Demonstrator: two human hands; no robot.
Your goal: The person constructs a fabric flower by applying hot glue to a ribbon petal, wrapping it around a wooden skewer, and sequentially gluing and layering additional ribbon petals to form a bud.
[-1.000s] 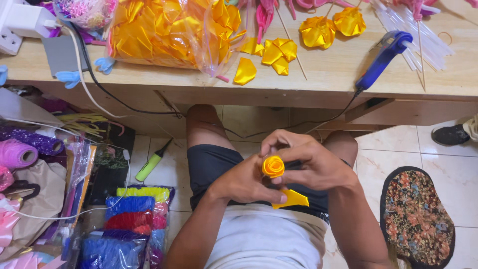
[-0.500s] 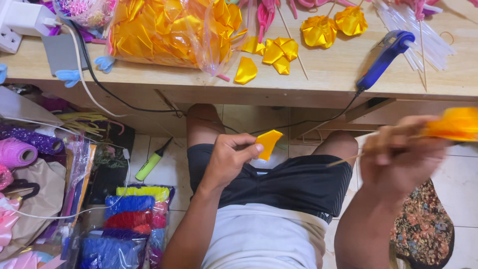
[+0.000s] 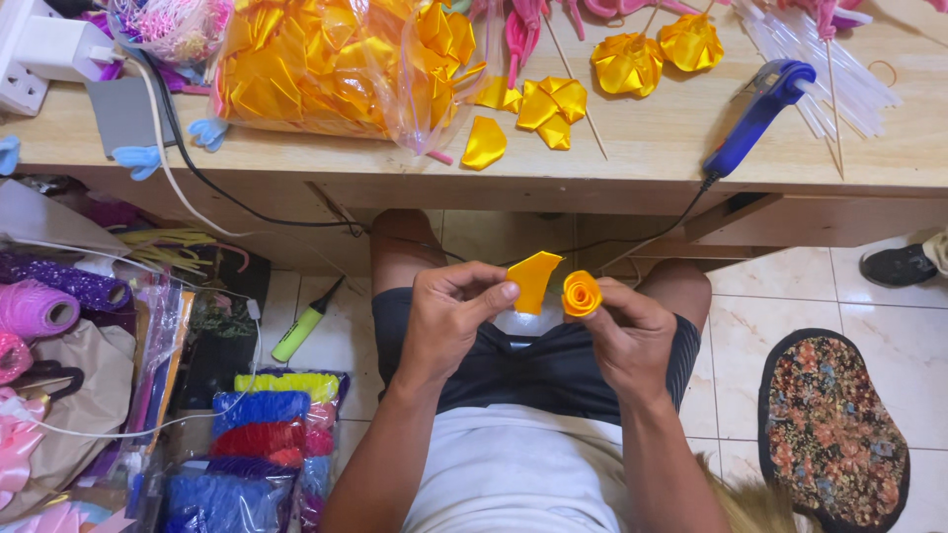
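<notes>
Rolled orange satin ribbon rose (image 3: 581, 293), a tight spiral, sits over the lap, pinched in the right hand (image 3: 632, 341) with fingers curled beneath it. Just beside it, a glossy folded orange ribbon petal (image 3: 533, 281) is clamped between thumb and forefinger of the left hand (image 3: 449, 321). Both forearms angle inward. Above, the wooden surface (image 3: 642, 148) carries a clear bag of orange petals (image 3: 336, 69) and a blue glue gun (image 3: 755, 114).

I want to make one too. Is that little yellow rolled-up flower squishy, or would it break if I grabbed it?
Probably soft: the rolled rose looks like shiny ribbon. It seems light, as the right hand pinches it with fingertips. Squeezed, it might flatten or unroll.
</notes>
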